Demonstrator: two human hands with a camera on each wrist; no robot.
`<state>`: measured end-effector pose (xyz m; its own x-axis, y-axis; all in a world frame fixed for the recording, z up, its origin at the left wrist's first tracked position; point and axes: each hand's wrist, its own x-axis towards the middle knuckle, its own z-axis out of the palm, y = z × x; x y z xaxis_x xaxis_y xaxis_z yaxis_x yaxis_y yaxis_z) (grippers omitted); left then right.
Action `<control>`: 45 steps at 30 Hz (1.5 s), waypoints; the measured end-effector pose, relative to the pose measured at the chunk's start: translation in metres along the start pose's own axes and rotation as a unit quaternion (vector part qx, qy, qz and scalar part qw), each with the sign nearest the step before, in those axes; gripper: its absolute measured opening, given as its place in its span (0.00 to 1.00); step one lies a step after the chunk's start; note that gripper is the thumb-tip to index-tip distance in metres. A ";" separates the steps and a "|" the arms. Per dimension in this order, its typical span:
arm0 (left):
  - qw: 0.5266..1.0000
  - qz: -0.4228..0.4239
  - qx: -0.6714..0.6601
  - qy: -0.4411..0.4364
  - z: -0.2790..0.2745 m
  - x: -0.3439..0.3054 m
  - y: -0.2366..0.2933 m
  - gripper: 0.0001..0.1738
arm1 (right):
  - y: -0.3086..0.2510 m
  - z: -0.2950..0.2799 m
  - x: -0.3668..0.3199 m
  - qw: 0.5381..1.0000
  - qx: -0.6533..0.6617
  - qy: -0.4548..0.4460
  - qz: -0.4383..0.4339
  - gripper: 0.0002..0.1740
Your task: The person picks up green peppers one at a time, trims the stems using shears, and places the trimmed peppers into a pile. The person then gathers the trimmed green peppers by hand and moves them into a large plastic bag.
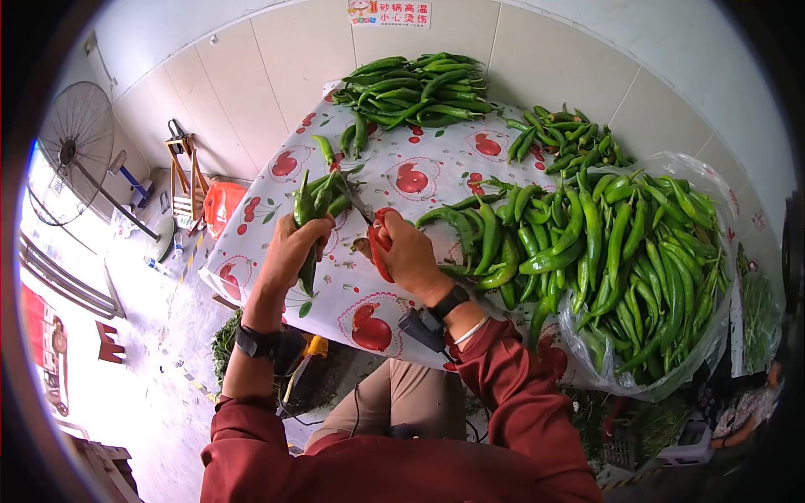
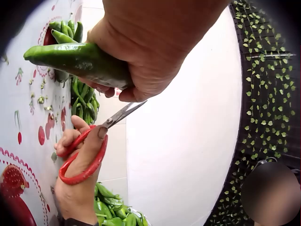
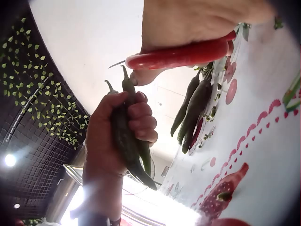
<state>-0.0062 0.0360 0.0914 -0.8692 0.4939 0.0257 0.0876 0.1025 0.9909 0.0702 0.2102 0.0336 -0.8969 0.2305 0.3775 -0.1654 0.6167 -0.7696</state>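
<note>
My left hand (image 1: 295, 249) grips several long green chili peppers (image 3: 126, 136), curled stems sticking up above the fist in the right wrist view. In my right hand (image 1: 412, 258) is a pair of red-handled scissors (image 2: 109, 121), its handle loops around the fingers. The metal blades (image 2: 124, 113) point toward the left hand, their tips close by the held peppers' stem end. Small green cut stem ends (image 2: 41, 100) lie scattered on the tablecloth (image 1: 436, 180) between and beyond the hands.
A large clear plastic bag (image 1: 725, 277) on the right overflows with green peppers (image 1: 620, 251). One pepper heap (image 1: 411, 92) stands at the back against the wall, a smaller one (image 1: 574, 141) at the back right. A standing fan (image 1: 71, 151) is off to the left.
</note>
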 end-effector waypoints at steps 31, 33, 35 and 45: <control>0.997 -0.073 -0.001 -0.037 0.009 -0.010 -0.011 0.14 | 0.010 0.005 -0.001 0.993 -0.081 0.062 -0.061 0.17; 0.997 -0.075 -0.006 -0.032 0.010 -0.011 -0.010 0.14 | 0.012 0.007 -0.002 0.993 -0.082 0.063 -0.062 0.16; 0.997 -0.065 0.008 -0.032 0.007 -0.009 -0.016 0.14 | 0.015 0.008 -0.001 0.992 -0.082 0.065 -0.064 0.16; 0.996 -0.020 0.087 0.005 -0.003 -0.009 -0.015 0.13 | 0.007 0.007 0.001 0.984 -0.068 0.065 -0.148 0.21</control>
<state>-0.0006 0.0276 0.0771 -0.8787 0.4772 -0.0114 0.1349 0.2712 0.9530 0.0649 0.2095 0.0248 -0.7558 0.1146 0.6448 -0.3471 0.7648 -0.5428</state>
